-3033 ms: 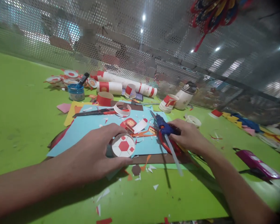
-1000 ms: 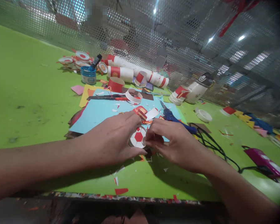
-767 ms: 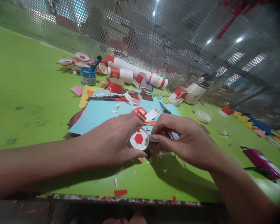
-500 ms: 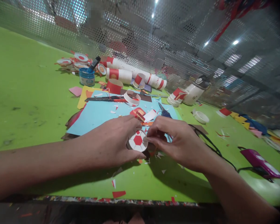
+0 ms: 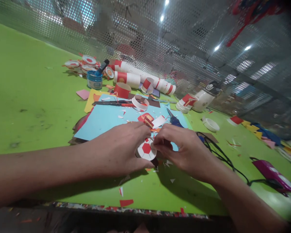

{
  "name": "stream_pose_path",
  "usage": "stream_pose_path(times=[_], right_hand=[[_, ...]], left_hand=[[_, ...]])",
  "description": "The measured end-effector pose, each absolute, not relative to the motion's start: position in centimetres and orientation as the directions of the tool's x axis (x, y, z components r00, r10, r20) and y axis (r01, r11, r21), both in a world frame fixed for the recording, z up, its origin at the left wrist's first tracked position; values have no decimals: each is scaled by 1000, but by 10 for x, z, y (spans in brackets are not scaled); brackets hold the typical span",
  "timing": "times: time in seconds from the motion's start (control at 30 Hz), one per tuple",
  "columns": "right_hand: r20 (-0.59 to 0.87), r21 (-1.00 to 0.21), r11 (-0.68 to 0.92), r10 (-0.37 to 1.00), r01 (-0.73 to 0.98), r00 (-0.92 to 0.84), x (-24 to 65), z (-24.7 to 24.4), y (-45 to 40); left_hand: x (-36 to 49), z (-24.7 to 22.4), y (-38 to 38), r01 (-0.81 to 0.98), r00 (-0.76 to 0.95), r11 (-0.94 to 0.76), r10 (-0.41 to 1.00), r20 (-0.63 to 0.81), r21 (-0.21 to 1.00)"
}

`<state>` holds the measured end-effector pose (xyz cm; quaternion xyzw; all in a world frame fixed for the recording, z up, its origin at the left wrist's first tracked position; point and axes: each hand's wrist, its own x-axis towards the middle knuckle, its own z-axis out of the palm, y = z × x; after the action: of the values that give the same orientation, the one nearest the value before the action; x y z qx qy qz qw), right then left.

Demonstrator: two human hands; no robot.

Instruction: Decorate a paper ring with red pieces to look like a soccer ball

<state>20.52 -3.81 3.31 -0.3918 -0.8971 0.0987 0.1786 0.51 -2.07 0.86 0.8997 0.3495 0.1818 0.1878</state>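
My left hand (image 5: 126, 147) is curled round a small round paper cup base (image 5: 143, 156), holding it just above the table. Its white face carries a red hexagon (image 5: 146, 148) with dark lines running out from it, like a football pattern. At the right edge of that face, my right hand (image 5: 181, 147) has thumb and forefinger pinched together. Whatever sits between those fingertips is too small or hidden to make out. Just beyond my hands lie red paper scraps (image 5: 147, 119) and a white strip (image 5: 158, 121) on light blue paper (image 5: 104, 119).
Scissors (image 5: 175, 120) and a black-and-red cutting tool (image 5: 111, 103) lie beyond my hands. A blue glue jar (image 5: 94, 81) and stacked paper cups (image 5: 127, 79) stand at the back. A purple device (image 5: 273, 173) with black cable (image 5: 229, 160) lies right.
The whole view has shifted slightly, so things appear a little further right. Both hands keep nearly the same grip, with my right fingertips still at the disc's right edge.
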Motion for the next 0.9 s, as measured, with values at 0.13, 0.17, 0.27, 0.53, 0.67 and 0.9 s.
stream_pose_path(times=[0.13, 0.17, 0.27, 0.53, 0.67, 0.9], right_hand=[[248, -331, 668, 743, 666, -622, 206, 32, -38], [247, -339, 666, 745, 665, -620, 206, 31, -38], [252, -366, 663, 747, 654, -616, 208, 30, -37], [266, -357, 662, 748, 659, -608, 206, 27, -35], [263, -354, 661, 749, 661, -608, 206, 28, -35], [266, -357, 660, 750, 661, -606, 206, 27, -36]], left_hand=[[5, 8, -21, 564, 692, -692, 694, 200, 451], [5, 8, -21, 565, 692, -692, 694, 199, 449], [5, 8, -21, 565, 693, -694, 693, 199, 446], [6, 11, -21, 576, 693, -683, 699, 175, 448], [6, 11, -21, 576, 694, -681, 700, 169, 452], [5, 11, -21, 582, 690, -678, 704, 168, 450]])
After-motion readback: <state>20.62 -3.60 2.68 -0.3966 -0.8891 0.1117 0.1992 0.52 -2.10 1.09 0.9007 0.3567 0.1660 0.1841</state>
